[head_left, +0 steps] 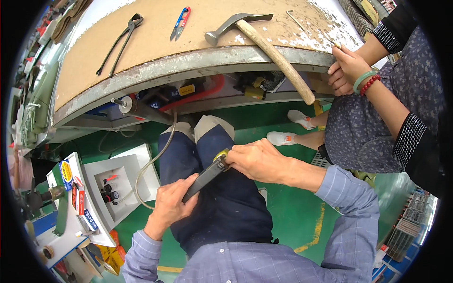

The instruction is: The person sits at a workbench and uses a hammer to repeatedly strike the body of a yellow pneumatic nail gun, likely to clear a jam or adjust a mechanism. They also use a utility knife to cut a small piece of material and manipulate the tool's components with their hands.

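Note:
Across my thighs lies a long dark grey tool, which looks like an air staple gun (207, 178), with a yellow part (222, 154) at its far end. My left hand (172, 205) is closed round its near end, thumb and fingers on either side. A thin pale hose (140, 177) runs down to that hand; where it joins is hidden. My right hand (257, 162) is closed with its fingertips pinched at the yellow end. Those fingertips partly cover whatever they grip there.
On the bench (155, 63) ahead lie pincers (126, 37), thread snips (180, 23), a hammer (257, 35) with its handle over the edge, and a hex key (295, 20). A co-worker's hands (347, 70) rest at the right corner. Small boxes (80, 203) sit on a white stand at left.

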The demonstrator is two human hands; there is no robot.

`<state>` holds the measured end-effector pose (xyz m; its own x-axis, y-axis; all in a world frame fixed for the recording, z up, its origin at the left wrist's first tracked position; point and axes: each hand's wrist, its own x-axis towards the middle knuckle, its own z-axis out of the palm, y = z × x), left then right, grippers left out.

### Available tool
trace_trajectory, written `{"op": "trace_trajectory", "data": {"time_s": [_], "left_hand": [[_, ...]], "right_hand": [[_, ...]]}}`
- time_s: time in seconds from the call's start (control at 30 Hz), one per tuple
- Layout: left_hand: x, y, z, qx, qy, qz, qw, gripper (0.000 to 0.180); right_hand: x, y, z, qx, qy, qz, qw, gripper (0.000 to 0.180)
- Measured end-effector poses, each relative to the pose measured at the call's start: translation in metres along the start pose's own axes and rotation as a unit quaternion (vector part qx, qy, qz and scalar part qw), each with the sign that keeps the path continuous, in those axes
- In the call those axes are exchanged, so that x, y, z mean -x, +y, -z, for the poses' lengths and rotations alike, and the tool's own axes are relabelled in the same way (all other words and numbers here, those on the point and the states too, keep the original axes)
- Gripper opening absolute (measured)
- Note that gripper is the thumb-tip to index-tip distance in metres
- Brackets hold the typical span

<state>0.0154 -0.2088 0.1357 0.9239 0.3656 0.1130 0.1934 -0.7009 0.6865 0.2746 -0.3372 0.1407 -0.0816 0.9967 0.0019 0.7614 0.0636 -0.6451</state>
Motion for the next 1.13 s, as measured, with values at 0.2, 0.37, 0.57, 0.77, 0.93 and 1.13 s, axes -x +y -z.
{"op": "trace_trajectory", "data": {"time_s": [0.2,0.37,0.57,0.77,0.93,1.13], "left_hand": [[0.002,0.001,0.001,0.001,-0.002,0.003,1.0,0.05],[0.003,-0.003,0.003,0.01,-0.004,0.025,1.0,0.049],[0.004,0.008,0.03,0.083,-0.018,0.082,0.993,0.051],[-0.004,0.04,0.059,-0.008,0.011,0.015,1.0,0.053],[-0.005,0.059,0.069,-0.122,-0.001,0.009,0.992,0.056],[0.004,0.056,0.068,-0.134,-0.025,-0.002,0.991,0.057]], "right_hand": [[0.0,0.001,0.01,-0.031,-0.056,-0.057,0.996,0.018],[0.006,0.011,-0.001,-0.092,0.033,-0.017,0.995,0.063],[-0.014,0.004,-0.052,-0.339,0.029,-0.105,0.935,0.062],[-0.004,-0.037,-0.018,-0.333,0.176,-0.094,0.921,0.055],[-0.001,-0.07,-0.011,-0.32,0.244,-0.156,0.902,0.052],[0.009,-0.084,-0.014,-0.329,0.253,-0.179,0.892,0.051]]}}
